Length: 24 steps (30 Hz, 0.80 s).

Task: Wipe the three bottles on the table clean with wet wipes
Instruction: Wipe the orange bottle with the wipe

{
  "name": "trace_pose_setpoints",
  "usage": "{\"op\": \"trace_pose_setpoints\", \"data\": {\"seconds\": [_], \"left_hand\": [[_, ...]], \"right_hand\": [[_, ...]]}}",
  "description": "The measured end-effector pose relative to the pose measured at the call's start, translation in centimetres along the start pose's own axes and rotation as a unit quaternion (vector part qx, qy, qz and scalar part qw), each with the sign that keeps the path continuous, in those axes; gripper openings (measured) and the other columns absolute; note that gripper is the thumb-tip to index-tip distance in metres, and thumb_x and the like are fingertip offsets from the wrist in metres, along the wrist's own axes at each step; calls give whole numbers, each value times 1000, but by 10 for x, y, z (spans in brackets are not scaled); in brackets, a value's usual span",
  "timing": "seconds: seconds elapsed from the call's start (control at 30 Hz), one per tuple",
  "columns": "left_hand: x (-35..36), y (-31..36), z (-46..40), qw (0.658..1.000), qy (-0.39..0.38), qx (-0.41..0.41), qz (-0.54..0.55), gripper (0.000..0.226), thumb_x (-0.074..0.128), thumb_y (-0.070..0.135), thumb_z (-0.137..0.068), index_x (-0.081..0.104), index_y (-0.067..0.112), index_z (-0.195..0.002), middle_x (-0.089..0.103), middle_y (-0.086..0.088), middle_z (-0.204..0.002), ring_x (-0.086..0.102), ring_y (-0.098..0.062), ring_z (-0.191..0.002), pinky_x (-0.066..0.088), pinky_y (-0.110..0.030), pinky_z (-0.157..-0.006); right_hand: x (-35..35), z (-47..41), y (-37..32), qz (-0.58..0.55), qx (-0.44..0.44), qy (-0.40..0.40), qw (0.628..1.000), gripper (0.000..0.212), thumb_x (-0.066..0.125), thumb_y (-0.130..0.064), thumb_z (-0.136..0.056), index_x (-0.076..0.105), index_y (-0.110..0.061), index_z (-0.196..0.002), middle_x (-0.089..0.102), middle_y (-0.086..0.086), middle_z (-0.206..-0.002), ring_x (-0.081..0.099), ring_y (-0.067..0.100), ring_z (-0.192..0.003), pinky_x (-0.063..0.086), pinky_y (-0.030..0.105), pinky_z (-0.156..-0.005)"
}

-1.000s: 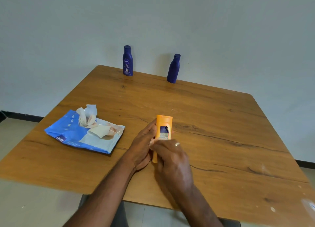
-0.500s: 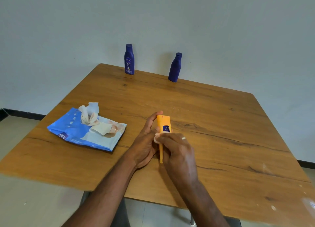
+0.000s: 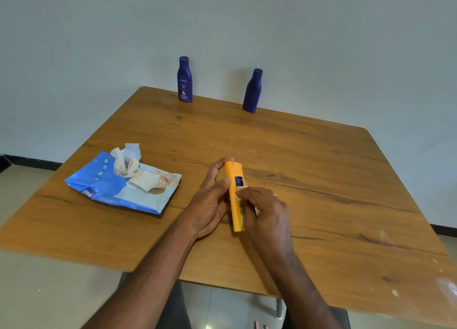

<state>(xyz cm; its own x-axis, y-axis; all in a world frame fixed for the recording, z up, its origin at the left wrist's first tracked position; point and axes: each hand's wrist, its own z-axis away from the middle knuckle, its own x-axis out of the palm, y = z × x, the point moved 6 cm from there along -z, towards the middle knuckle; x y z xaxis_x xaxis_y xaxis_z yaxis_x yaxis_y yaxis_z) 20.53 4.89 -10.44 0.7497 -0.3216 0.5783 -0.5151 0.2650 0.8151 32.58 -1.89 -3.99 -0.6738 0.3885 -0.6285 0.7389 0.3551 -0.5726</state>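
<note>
The left hand (image 3: 210, 202) holds the orange bottle (image 3: 235, 197) just above the middle of the counter (image 3: 321, 180). Its fingers curl round the top of the bottle and its thumb presses on the side, so the hand is wrapped round it. The bottle points away from the person, with its cap at the far end.

The right hand (image 3: 264, 212) is on the other side of the bottle. Its fingers are bent and pinch a small white wipe (image 3: 241, 194) against the bottle, near the blue label. Only a bit of the wipe shows.

Two blue bottles stand up at the far edge of the counter, well apart from the hands. The left blue bottle (image 3: 184, 80) shows its label. The right blue bottle (image 3: 252, 91) shows a plain side.

A blue pack (image 3: 103, 180) of wipes lies flat on the left part of the counter, near the left hand but not touching it. White wipes (image 3: 127, 161) stick up out of its top.
</note>
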Motion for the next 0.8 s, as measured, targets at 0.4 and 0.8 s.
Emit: {"op": "trace_pose_setpoints", "data": {"seconds": [0.4, 0.8], "left_hand": [[-2, 0, -2, 999, 21, 4, -35, 41, 59, 25, -99, 53, 44, -135, 73, -11, -108, 69, -28, -103, 59, -45, -86], [3, 1, 1, 997, 43, 29, -54, 46, 77, 19, -83, 65, 35, -125, 57, -14, -103, 54, -33, -101, 51, -56, -92]], "right_hand": [[-12, 28, 14, -51, 48, -19, 997, 27, 71, 4, -85, 77, -14, -104, 74, -4, -107, 66, 1, -103, 57, 24, -87], [-5, 10, 19, -67, 75, -23, 995, 26, 71, -2, -85, 77, -21, -101, 73, -16, -93, 66, -5, -86, 48, 6, -74]]}}
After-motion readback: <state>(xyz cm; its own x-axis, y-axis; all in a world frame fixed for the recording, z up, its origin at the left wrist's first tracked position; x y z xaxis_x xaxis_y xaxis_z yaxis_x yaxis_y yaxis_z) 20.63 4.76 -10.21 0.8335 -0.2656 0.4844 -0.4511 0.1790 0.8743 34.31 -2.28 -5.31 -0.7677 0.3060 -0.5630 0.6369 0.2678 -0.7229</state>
